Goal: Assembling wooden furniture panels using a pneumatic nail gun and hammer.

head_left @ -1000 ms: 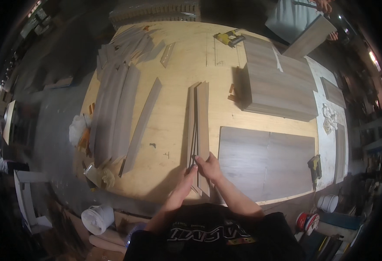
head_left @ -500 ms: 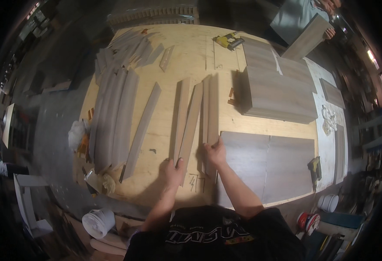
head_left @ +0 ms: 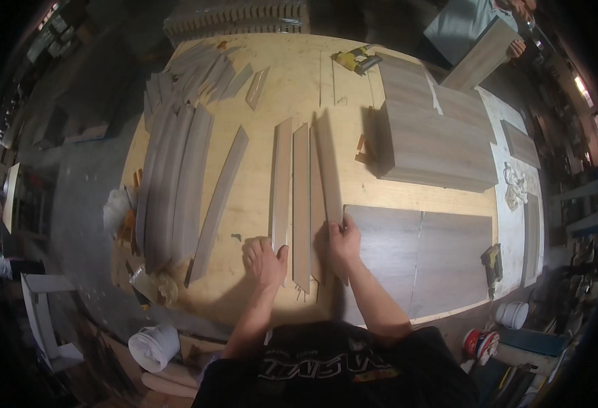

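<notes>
Several long, narrow wood strips lie side by side on the pale plywood table in front of me. My left hand (head_left: 268, 263) rests by the near end of the leftmost strip (head_left: 282, 183), fingers apart and thumb over the strip's edge. My right hand (head_left: 344, 243) is closed around the lower part of the rightmost wood strip (head_left: 328, 163), which stands partly tilted. Between them lie a middle strip (head_left: 301, 211) and another strip (head_left: 317, 224), partly covered by the tilted one.
A single grey strip (head_left: 219, 204) and a row of stacked strips (head_left: 170, 190) lie to the left. On the right are two flat panels (head_left: 387, 258), a stack of boards (head_left: 442, 149) and a nail gun (head_left: 493, 265). Another nail gun (head_left: 357, 60) lies at the back. A person at far right holds a board (head_left: 486, 54).
The middle strip has straightened and now lies apart from the leftmost one. My left hand has loosened its fingers and moved slightly left. My right hand has tilted the rightmost strip.
</notes>
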{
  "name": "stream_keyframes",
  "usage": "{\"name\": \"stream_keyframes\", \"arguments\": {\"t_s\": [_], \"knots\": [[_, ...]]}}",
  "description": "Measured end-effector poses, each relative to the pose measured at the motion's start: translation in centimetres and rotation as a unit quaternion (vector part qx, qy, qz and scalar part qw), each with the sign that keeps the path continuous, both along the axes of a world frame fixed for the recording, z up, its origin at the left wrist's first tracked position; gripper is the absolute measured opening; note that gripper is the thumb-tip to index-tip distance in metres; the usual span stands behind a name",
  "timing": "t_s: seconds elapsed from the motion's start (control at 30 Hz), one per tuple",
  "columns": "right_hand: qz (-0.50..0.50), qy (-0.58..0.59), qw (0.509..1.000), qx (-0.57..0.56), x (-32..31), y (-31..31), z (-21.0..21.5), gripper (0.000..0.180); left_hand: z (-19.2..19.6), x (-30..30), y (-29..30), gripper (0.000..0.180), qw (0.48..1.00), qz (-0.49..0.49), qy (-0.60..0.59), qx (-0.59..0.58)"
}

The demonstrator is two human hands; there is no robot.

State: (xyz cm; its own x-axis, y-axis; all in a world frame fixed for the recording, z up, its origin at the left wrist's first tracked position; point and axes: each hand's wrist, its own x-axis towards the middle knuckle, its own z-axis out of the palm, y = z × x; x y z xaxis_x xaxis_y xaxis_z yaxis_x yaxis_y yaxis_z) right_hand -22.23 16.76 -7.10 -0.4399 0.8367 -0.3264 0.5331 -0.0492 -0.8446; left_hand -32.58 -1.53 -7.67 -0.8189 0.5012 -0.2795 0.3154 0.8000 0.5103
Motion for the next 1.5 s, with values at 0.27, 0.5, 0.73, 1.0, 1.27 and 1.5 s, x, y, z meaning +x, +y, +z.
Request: {"name": "stream_keyframes", "arguments": {"t_s": [0.27,0.5,0.73,1.0,1.27,1.5], "knots": [[0.124,-0.155,0.937,0.288,3.5,-0.3,-2.5,0.062,-2.6,2.1,-0.7,0.079,0.969,-0.166,0.179,0.029],[0.16,-0.149,0.929,0.3,2.7,-1.4,-2.8,0.06,-2.6,1.4,0.4,0.077,0.959,-0.22,0.175,0.033],[0.14,-0.199,0.906,0.348,-3.3,4.9,-2.7,0.055,-1.6,-4.4,7.1,0.075,0.96,-0.219,0.176,0.006],[0.128,-0.105,0.923,0.346,-1.2,5.2,-3.0,0.06,-2.1,-11.4,4.7,0.072,0.965,-0.152,0.212,0.002],[0.158,-0.147,0.906,0.364,9.4,-1.9,-2.8,0.055,-0.6,-17.7,-4.8,0.07,0.994,0.011,0.099,-0.042],[0.133,-0.149,0.911,0.36,9.0,-1.9,-2.6,0.052,-2.5,-17.9,-0.5,0.056,0.999,-0.04,-0.019,-0.019]]}}
